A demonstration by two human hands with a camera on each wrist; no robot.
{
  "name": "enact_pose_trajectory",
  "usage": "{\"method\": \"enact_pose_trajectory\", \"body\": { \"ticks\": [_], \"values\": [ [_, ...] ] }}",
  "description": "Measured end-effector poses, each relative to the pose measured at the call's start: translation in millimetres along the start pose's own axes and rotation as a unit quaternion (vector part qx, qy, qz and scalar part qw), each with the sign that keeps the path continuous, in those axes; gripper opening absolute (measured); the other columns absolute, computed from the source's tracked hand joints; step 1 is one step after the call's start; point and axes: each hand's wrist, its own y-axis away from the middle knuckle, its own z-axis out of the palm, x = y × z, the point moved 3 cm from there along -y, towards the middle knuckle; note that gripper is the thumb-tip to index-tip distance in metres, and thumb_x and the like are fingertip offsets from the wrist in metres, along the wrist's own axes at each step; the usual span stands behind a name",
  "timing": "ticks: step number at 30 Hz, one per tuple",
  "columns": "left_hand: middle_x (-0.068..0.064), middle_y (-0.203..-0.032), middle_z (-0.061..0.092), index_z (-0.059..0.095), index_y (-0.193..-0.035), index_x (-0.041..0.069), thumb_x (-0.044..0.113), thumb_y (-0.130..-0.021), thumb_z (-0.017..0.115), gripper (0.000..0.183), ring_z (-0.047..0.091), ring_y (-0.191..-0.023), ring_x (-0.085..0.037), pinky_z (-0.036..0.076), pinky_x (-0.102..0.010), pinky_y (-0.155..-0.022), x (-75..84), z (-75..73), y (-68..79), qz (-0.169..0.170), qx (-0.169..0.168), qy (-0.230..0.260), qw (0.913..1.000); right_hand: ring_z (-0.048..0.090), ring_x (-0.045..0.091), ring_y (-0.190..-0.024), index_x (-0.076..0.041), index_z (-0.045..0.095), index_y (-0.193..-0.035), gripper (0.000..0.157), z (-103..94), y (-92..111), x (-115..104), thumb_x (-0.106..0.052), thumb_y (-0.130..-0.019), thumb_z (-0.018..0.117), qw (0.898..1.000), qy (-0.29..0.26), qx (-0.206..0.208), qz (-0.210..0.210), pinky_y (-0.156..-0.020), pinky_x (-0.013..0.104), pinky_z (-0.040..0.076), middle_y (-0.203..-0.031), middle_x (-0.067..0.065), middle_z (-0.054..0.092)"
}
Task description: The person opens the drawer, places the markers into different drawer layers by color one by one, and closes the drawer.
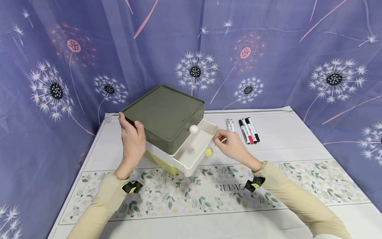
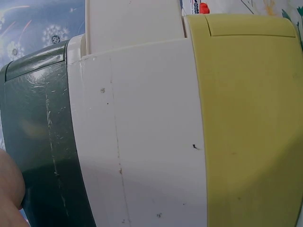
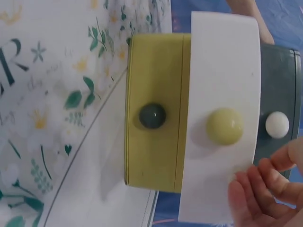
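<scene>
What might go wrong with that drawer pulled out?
The white drawer juts out, so it might slip free, or the drawer unit might tip if the left hand slips off. The right hand is close by the drawer's front and might get pinched if it slides shut.

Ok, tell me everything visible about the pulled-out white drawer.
The white drawer looks like plastic, with a round yellow knob on its front. Its open top faces up; the visible inside looks empty. It juts rightward from the middle tier of a cabinet. The right hand seems to touch the front's far end.
</scene>
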Motion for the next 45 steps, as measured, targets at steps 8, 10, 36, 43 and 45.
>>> {"method": "enact_pose_trajectory", "body": {
  "ticks": [8, 10, 36, 43, 45],
  "values": [
    [-0.023, -0.151, 0.009, 0.007, -0.145, -0.004, 0.032, -0.095, 0.029, 0.066, 0.029, -0.133, -0.038, 0.029, -0.046, -0.106, 0.0, -0.2, -0.5, 0.002, 0.003, 0.002, 1.0, 0.048, 0.01, -0.044, -0.012, 0.051, -0.059, 0.032, -12.0, -8, 18, -0.018, -0.091, 0.049, 0.997, 0.01, 0.069, 0.028, -0.042, 0.021, 0.034, -0.052, 0.0, 0.054],
    [-0.023, -0.151, 0.009, 0.006, -0.145, -0.004, 0.033, -0.095, 0.029, 0.066, 0.027, -0.134, -0.037, 0.028, -0.046, -0.106, -0.3, 0.0, -0.2, -0.001, 0.0, 0.002, 1.0, 0.045, 0.01, -0.042, -0.012, 0.05, -0.059, 0.034, -13.5, -10, 24, -0.019, -0.091, 0.049, 0.996, 0.013, 0.077, 0.036, -0.041, 0.022, 0.033, -0.05, 0.0, 0.052],
    [-0.023, -0.151, 0.01, 0.007, -0.145, -0.005, 0.03, -0.095, 0.029, 0.064, 0.024, -0.136, -0.035, 0.027, -0.046, -0.107, 0.5, 0.8, -2.2, 0.014, 0.007, 0.005, 0.9999, 0.062, 0.03, -0.09, -0.001, 0.062, -0.101, 0.027, -4.2, -26, 114, -0.018, -0.085, 0.049, 0.968, 0.116, -0.03, 0.221, -0.08, 0.04, 0.045, -0.097, 0.019, 0.067],
    [-0.023, -0.151, 0.011, 0.007, -0.145, -0.004, 0.03, -0.095, 0.03, 0.064, 0.027, -0.134, -0.036, 0.027, -0.046, -0.107, -0.5, 0.8, -1.7, 0.009, 0.009, 0.002, 0.9999, 0.057, 0.034, -0.094, 0.003, 0.058, -0.107, 0.032, -3.2, -27, 128, -0.017, -0.082, 0.05, 0.958, 0.133, -0.05, 0.247, -0.081, 0.042, 0.044, -0.101, 0.024, 0.06],
    [-0.023, -0.151, 0.012, 0.007, -0.145, -0.004, 0.029, -0.095, 0.03, 0.064, 0.027, -0.134, -0.036, 0.028, -0.046, -0.107, -0.1, 0.9, -1.4, 0.009, 0.009, 0.001, 0.9999, 0.057, 0.033, -0.09, 0.003, 0.057, -0.106, 0.033, -3.3, -27, 131, -0.016, -0.081, 0.051, 0.955, 0.142, -0.053, 0.254, -0.078, 0.04, 0.045, -0.099, 0.023, 0.06]
  ]
}}
